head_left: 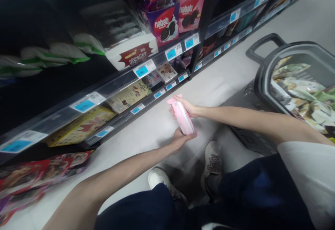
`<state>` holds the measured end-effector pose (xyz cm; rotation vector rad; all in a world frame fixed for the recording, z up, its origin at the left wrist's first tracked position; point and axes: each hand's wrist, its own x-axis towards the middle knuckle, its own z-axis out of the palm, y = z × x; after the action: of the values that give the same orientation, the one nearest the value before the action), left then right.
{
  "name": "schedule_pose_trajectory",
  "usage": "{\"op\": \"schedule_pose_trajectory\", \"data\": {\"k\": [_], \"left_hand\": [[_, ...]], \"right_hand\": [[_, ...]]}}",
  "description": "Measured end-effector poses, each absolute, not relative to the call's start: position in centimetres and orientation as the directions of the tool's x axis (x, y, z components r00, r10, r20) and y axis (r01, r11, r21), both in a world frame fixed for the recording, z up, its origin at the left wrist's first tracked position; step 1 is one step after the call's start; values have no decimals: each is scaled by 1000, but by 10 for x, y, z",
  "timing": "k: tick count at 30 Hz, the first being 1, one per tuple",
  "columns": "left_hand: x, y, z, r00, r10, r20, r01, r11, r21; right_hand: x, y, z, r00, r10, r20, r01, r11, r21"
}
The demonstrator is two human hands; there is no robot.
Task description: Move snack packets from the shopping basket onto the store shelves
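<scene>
Between my two hands I hold a pink snack packet point(182, 117) above the pale floor, in front of the shelves. My left hand point(181, 138) grips its lower end, with the thumb along the bottom edge. At the upper end my right hand point(184, 106) is closed round the packet, its fingertips partly hidden behind it. A small square code and a pale seam show on the packet's face. Ahead on the shelf are a purple nabati box point(164, 24) and a pink nabati box point(192, 12), both holding packets.
A grey wheeled-style basket point(261, 80) full of packets stands at my right, its handle point(265, 45) raised. Shelf edges with price tags point(144, 68) run diagonally ahead. A white carton point(133, 52) sits on the shelf. Red packets point(47, 174) lie low at the left.
</scene>
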<state>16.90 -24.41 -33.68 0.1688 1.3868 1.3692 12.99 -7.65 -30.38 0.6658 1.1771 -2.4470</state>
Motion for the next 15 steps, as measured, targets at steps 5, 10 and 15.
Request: {"op": "schedule_pose_trajectory", "data": {"k": [5, 10, 15], "left_hand": [[170, -244, -339, -365, 725, -584, -571, 320, 756], [169, -244, -339, -403, 732, -549, -586, 254, 770], [171, -242, -340, -382, 711, -590, -637, 259, 726]], "right_hand": [[131, -75, -300, -827, -113, -550, 505, -578, -641], [130, -78, -305, -800, -55, -597, 536, -510, -672], [128, -81, -316, -831, 133, -541, 490, -286, -823]]}}
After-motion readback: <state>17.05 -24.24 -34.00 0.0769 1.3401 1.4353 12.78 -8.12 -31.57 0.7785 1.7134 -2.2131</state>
